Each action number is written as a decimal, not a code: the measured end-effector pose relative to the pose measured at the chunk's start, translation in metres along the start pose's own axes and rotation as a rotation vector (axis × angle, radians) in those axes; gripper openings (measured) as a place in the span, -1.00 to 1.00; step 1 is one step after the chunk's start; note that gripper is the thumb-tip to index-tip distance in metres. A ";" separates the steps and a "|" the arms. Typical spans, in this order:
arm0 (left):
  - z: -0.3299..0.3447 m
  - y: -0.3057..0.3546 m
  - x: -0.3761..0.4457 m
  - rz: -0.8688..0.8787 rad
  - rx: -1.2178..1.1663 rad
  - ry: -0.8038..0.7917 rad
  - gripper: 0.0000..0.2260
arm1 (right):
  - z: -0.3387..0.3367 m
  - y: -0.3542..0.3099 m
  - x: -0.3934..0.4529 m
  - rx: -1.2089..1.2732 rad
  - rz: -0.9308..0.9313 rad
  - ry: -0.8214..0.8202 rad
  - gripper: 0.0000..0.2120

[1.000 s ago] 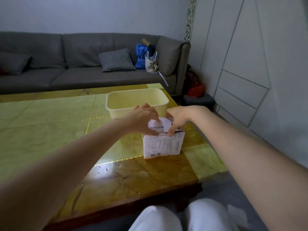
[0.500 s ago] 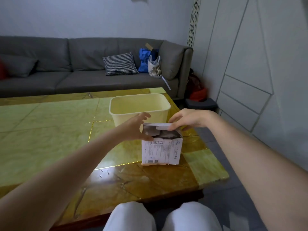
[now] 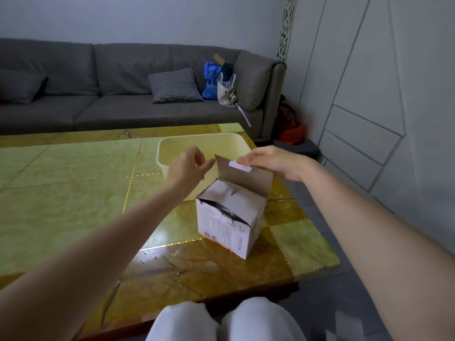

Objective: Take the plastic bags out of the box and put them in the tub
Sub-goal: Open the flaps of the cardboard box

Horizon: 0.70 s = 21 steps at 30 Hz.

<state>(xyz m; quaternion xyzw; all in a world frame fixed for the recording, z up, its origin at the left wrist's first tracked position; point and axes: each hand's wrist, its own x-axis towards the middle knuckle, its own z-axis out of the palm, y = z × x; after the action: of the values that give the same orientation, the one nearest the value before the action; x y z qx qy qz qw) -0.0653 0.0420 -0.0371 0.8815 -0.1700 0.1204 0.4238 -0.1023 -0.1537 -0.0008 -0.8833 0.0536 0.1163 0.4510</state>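
While the box [image 3: 231,215] is sitting on the table [image 3: 73,193] near its right edge, the person is working through the opening step: the lid flap [image 3: 243,175] is standing upright at the far side of the box and no bag is out yet. In the head view, the only one here, the right hand [image 3: 273,162] is reaching across with fingers nearly straight, its fingertips [image 3: 242,159] touching the top edge of that flap by a strip of white tape [image 3: 240,166]; it is pressing or steadying rather than clasping. The left hand [image 3: 188,168] is hovering just left of the flap, fingers loosely curled, and appears to have hold of nothing. Inner flaps are lying across the top of the box, with a dark gap along the near left edge, so the plastic bags themselves are hidden inside and cannot be made out.

By my reading, the next move is calling for those inner flaps to be folded back, then a hand going down into the box to draw out the bags. The tub [image 3: 204,143] is waiting directly behind the box, open and apparently empty, so the carry is short. The upright flap is standing between box and tub and may be getting in the way. Beyond the table, a grey sofa [image 3: 98,77] is holding a checked cushion [image 3: 174,86] and a blue bag [image 3: 211,80].
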 end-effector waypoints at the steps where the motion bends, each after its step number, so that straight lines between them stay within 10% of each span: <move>1: 0.000 0.003 -0.001 -0.012 -0.076 -0.046 -0.80 | -0.002 -0.002 0.002 -0.083 -0.012 0.080 -0.43; 4: -0.003 0.009 -0.008 0.098 -0.023 -0.321 -0.92 | -0.009 -0.009 0.014 -0.333 -0.004 0.339 -0.66; 9: -0.001 -0.001 -0.014 0.165 0.260 -0.666 -0.51 | 0.012 -0.023 0.006 -0.749 -0.068 0.611 -0.80; 16: -0.012 -0.001 -0.009 0.143 0.392 -0.814 -0.30 | 0.040 -0.036 -0.013 -0.823 0.077 -0.219 -0.28; 21: -0.012 -0.002 -0.008 0.133 0.413 -0.791 -0.28 | 0.048 -0.017 -0.008 -0.807 0.062 -0.237 -0.21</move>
<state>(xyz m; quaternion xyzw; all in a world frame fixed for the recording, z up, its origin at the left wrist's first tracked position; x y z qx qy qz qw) -0.0722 0.0544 -0.0340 0.9130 -0.3475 -0.1676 0.1326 -0.1137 -0.1054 -0.0125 -0.9676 -0.0222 0.2422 0.0681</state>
